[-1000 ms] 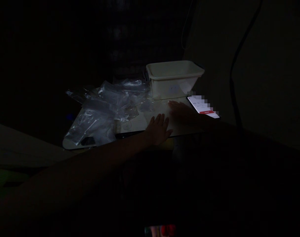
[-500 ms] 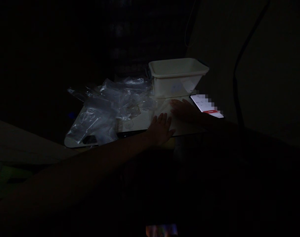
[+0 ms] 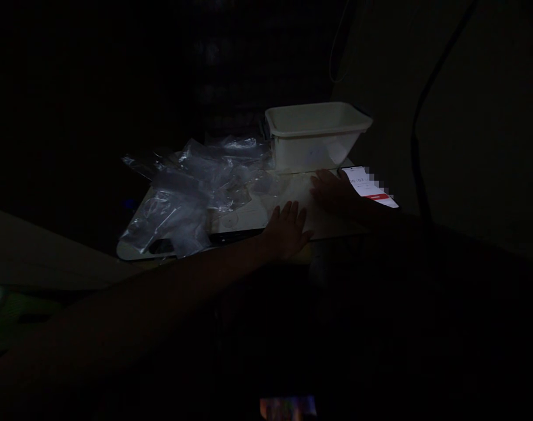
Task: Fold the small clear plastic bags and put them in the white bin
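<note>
The scene is very dark. My left hand (image 3: 287,230) lies flat on the near edge of a small pale table (image 3: 248,219), fingers stretched out and holding nothing. My right hand (image 3: 336,194) rests on the tabletop with fingers extended, just left of a lit phone (image 3: 369,187) that lies on the table's right side. A heap of clear plastic bags (image 3: 191,187) covers the left half of the table, apart from both hands.
A cream plastic tub (image 3: 316,135) stands at the back of the table behind my right hand. A dark cable (image 3: 418,152) hangs down the wall at the right. A dim surface lies at the lower left.
My right hand has slid a little to the right, closer to the phone. My left hand stays flat at the table edge.
</note>
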Tool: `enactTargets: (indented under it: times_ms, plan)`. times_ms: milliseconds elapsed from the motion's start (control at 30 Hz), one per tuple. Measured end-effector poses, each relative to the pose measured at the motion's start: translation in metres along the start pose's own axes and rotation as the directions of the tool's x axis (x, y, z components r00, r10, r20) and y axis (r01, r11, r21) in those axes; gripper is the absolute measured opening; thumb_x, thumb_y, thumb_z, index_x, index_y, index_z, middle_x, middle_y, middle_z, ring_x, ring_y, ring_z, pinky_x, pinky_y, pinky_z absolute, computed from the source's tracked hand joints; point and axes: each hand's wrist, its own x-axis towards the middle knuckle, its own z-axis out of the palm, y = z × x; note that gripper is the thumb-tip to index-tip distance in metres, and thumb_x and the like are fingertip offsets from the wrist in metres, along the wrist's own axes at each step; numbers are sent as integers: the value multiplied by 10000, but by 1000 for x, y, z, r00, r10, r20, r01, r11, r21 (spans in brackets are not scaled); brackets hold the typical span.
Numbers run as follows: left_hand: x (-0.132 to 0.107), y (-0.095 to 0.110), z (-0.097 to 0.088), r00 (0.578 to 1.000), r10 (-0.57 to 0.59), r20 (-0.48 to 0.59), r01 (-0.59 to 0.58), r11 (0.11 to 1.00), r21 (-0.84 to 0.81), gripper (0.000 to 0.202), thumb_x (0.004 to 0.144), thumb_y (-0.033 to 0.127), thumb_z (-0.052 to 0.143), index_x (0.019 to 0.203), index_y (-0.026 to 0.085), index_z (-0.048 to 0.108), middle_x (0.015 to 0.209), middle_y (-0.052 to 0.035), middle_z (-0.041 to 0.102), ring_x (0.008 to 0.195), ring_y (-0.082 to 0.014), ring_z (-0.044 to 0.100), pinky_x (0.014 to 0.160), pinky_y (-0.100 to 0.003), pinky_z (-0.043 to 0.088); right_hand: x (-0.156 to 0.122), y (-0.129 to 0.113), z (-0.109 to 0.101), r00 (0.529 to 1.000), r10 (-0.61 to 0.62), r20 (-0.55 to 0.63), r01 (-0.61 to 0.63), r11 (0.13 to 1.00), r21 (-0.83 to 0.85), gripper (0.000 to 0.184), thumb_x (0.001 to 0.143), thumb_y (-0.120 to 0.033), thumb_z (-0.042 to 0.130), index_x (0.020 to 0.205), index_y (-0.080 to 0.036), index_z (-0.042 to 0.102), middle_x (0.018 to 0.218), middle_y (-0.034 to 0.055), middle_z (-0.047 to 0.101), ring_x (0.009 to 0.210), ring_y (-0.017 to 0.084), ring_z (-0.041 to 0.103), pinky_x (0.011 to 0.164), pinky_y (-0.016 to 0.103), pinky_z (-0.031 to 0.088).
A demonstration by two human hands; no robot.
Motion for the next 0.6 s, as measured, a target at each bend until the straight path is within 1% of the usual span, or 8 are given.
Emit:
enactTargets:
  times_ms: [67,233,333,400,500,600]
  plan:
    - [0,0,0,1000,-6,2,6,1000,3,585,836,434,150,1289,66,197,1357,-177,173,1245,-276,127,976,-450,152,-2,-1,-1,999,-32,-11,32,999,21,457,839,-288,205,1189,-41,364,1268,189,366,1180,253,294,917,494,218]
    - [2,1,1,1000,-8,-10,8,1000,2,595,835,438,153,1290,56,183,1352,-185,182,1242,-282,135,973,-453,156,-5,-11,3,984,-177,-6,176,980,95,470,837,-285,199,1236,-67,318,1307,158,322,1204,232,269,919,458,261]
    - [2,1,1,1000,-5,-9,4,1000,-17,606,835,434,149,1295,41,160,1351,-195,176,1242,-287,131,970,-453,157,-5,-12,9,983,-183,31,178,976,122,475,832,-294,207,1240,-82,324,1303,159,328,1198,248,281,900,471,287]
    - [1,1,2,1000,-2,-13,1,1000,-18,603,835,435,145,1292,43,174,1350,-194,179,1242,-288,131,970,-452,153,-5,-9,13,983,-176,44,170,978,125,478,831,-305,210,1242,-88,322,1307,157,322,1201,251,276,892,477,293]
    - [1,1,3,1000,-4,-23,4,1000,-13,597,833,440,141,1285,54,198,1350,-189,188,1242,-284,136,970,-448,149,-4,-5,18,985,-171,33,167,979,115,481,833,-317,211,1248,-92,304,1310,156,318,1203,251,271,886,489,290]
    - [-1,1,1,1000,1,-27,-2,1000,-23,587,836,440,131,1278,63,215,1349,-183,196,1240,-280,145,964,-440,160,-3,-3,18,986,-167,15,164,979,118,480,835,-320,209,1249,-93,300,1303,163,327,1200,249,276,881,497,290]
